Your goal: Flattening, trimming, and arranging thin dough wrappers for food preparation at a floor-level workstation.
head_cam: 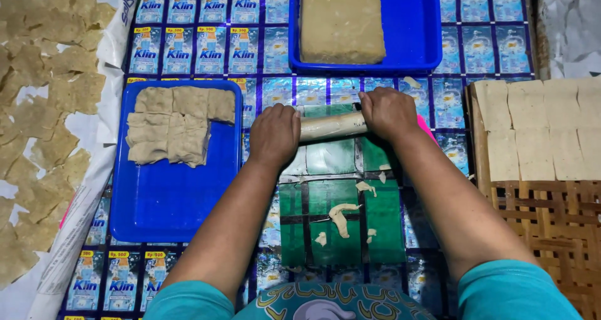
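So right now the rolling pin (pixel 332 125) sits crosswise at the far end of the green plastic sheet (pixel 341 220), and both hands are pressing down on it. The left hand (pixel 274 134) is curled palm-down over its left end, the right hand (pixel 388 111) the same over the right end; fingers are bent around it, not a tight fist. I can't tell whether any dough is actually under the pin, the hands cover that bit.

Judging how far along things are: looks like mid-batch to me. Only torn dough scraps (pixel 341 217) are stuck on the green sheet nearer the person. The blue tray (pixel 169 201) on the left holds a small pile of thin dough pieces (pixel 172 125) at its far end, with most of the tray bare. A thick dough block (pixel 341 21) sits in the far blue tray (pixel 413 26), so I'd say lots is left to roll.

Further out, flat square sheets (pixel 538 129) are laid in rows on a woven bamboo tray (pixel 551 232) on the right, with its near part unfilled. Far left there's a spread of irregular thin pieces (pixel 37 107) on white plastic.
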